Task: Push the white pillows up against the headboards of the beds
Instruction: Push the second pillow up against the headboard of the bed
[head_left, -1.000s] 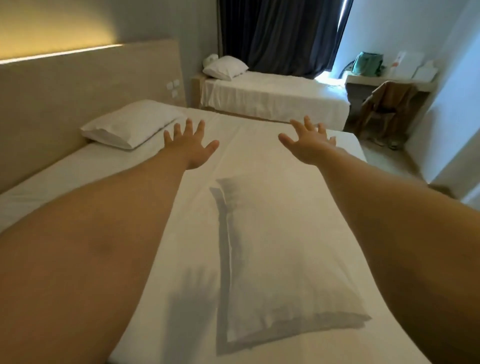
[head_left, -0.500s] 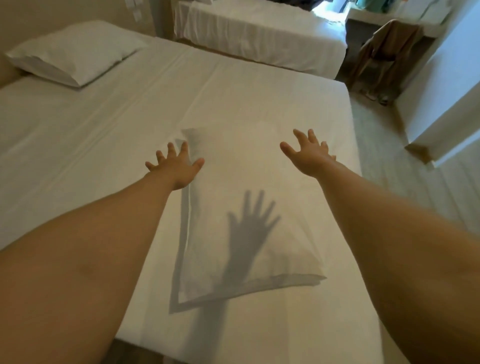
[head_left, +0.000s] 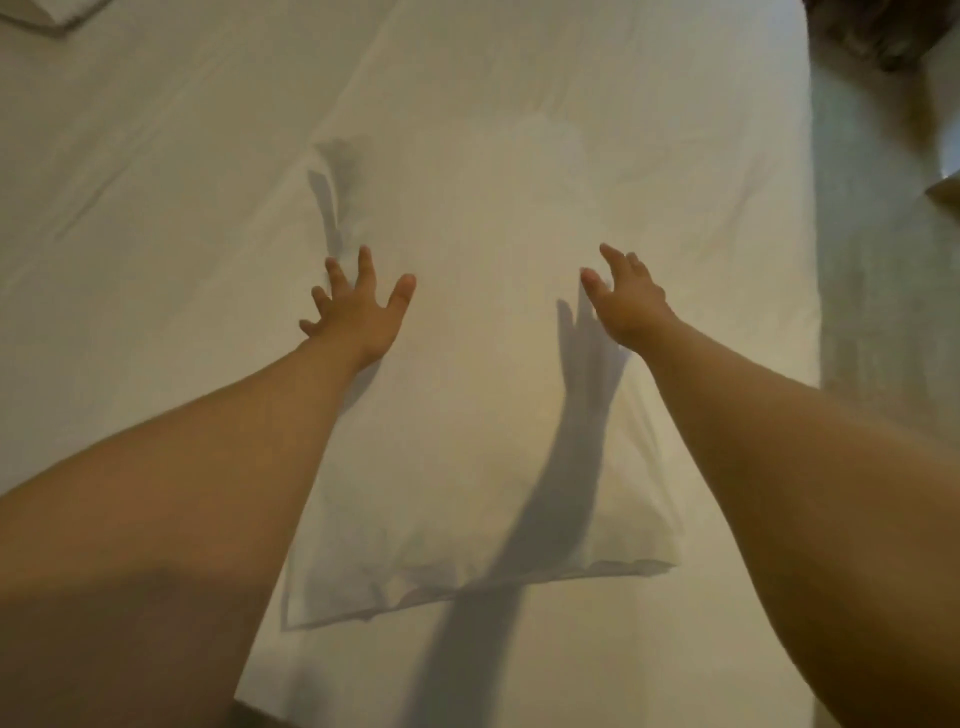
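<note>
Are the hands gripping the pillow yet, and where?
Nothing is gripped. Left hand lies spread at the white pillow's left edge; right hand is open over its middle.

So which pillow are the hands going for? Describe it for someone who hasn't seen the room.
On the white bed, it is the pillow lying lengthwise mid-mattress, between both open hands. The other pillow only shows as a corner at top left.

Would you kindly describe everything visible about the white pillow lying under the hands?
The white pillow lies flat on the bed's white sheet, lengthwise away from the viewer, near the bed's foot edge. It looks like soft cloth in a loose case, whose flat hem juts out at the near end. The left hand is spread on its left part; the right hand is open just above it or barely touching, casting a shadow across it.
</note>
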